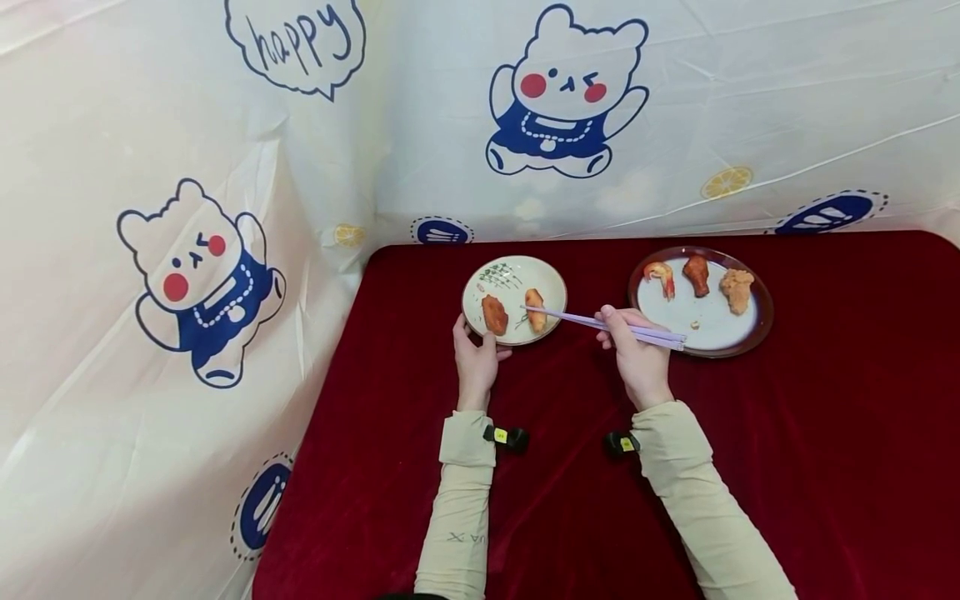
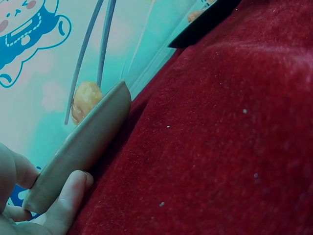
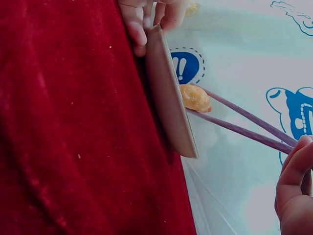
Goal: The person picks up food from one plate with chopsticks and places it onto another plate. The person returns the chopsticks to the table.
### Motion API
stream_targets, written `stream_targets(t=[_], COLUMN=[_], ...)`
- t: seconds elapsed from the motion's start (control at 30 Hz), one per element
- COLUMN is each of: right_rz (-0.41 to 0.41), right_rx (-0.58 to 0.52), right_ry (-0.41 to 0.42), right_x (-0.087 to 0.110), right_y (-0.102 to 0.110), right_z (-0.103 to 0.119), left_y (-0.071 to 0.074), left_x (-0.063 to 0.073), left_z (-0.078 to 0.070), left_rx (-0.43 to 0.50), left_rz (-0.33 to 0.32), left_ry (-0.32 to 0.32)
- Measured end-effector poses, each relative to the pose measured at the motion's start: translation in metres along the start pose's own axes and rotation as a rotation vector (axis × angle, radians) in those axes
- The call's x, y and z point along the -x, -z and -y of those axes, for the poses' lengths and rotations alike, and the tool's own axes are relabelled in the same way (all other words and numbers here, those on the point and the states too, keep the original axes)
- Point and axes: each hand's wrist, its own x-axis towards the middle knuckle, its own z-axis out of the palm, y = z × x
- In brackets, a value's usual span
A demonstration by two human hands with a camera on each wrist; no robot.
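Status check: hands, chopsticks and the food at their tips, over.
Left hand grips small plate. Right hand holds purple chopsticks, tips either side of golden food piece there. Nothing visibly blocking.

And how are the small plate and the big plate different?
The small plate is pale with a little printed design, while the big plate has a white middle and a dark brown rim. The left hand grips the small plate's edge; no hand grips the big plate. The small plate holds two pieces of food, the big plate three pieces plus a crumb. Both are round.
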Motion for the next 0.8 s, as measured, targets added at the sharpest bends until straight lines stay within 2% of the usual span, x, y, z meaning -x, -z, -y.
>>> stream_targets(t=[0.3, 0.57, 0.8], right_rz=[0.043, 0.095, 0.105], right_rx=[0.038, 0.132, 0.164], right_ry=[0.001, 0.024, 0.037], right_x=[0.008, 0.011, 0.011], right_y=[-0.008, -0.011, -0.010], right_z=[0.019, 0.021, 0.023], left_y=[0.000, 0.001, 0.000], left_x=[0.000, 0.001, 0.001], left_z=[0.000, -0.001, -0.001], left_rx=[-0.005, -0.005, -0.006], left_rz=[-0.001, -0.005, -0.001], left_ry=[0.003, 0.003, 0.006])
